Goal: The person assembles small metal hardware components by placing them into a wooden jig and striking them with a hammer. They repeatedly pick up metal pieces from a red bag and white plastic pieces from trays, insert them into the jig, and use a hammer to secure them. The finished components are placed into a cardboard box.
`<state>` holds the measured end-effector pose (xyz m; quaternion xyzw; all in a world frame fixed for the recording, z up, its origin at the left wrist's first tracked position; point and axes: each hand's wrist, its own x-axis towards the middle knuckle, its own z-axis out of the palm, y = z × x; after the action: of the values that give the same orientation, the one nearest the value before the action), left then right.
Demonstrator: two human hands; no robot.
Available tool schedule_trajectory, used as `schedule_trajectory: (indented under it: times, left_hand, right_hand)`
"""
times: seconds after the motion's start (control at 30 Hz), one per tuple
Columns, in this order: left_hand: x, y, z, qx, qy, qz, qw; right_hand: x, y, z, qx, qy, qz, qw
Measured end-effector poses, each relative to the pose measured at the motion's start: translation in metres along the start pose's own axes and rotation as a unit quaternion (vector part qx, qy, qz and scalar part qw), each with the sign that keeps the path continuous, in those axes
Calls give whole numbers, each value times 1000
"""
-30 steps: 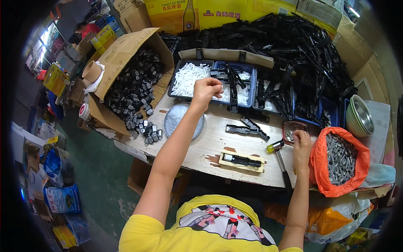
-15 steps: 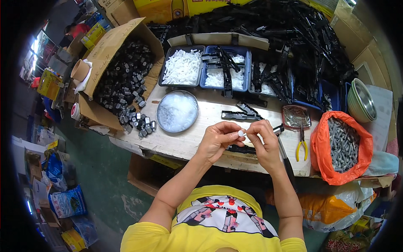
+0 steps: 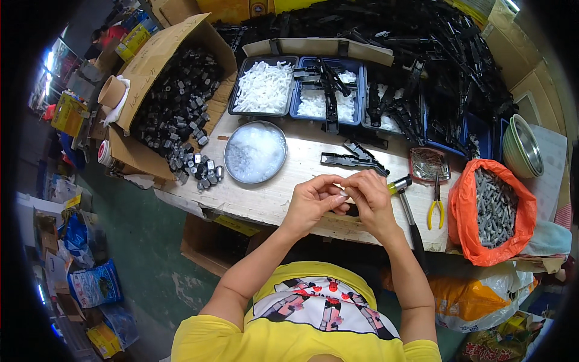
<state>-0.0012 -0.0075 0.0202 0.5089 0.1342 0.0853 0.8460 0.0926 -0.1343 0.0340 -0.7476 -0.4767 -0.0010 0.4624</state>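
Observation:
Both hands meet over the front edge of the bench. My left hand (image 3: 309, 208) pinches a small white plastic part (image 3: 344, 193) between thumb and fingers. Closed against the same part are the fingertips of my right hand (image 3: 373, 204), which cover most of it. Just beyond the hands lie black plastic rail-like pieces (image 3: 348, 160). A hammer (image 3: 410, 211) with a yellow-green end and black grip rests to the right of my right hand. Left of the hands stands a round dish (image 3: 256, 152) of whitish translucent stuff.
Trays of white plastic parts (image 3: 263, 87) stand behind, beside a large heap of black pieces (image 3: 434, 48). A cardboard box (image 3: 163, 66) spills dark metal-like blocks at left. To the right are yellow-handled pliers (image 3: 435, 214), a small box of pins (image 3: 429, 164) and an orange bag (image 3: 463, 211) of grey parts.
My fingers have drawn closer together around the white part, and it shows less than before. The hammer's yellow-green end has come into view beside my right hand.

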Motion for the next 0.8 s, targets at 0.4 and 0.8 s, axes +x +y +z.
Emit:
schedule_trajectory:
  times: [0.4,0.8]
  left_hand:
    - [-12,-18,-7,-54,27,16,998]
    - [-7,-14,-23,339,42,75,937]
  right_hand:
    - [-12,0,19,8,54,-9,998]
    - [-34,9,26,-160,-52,-4,986]
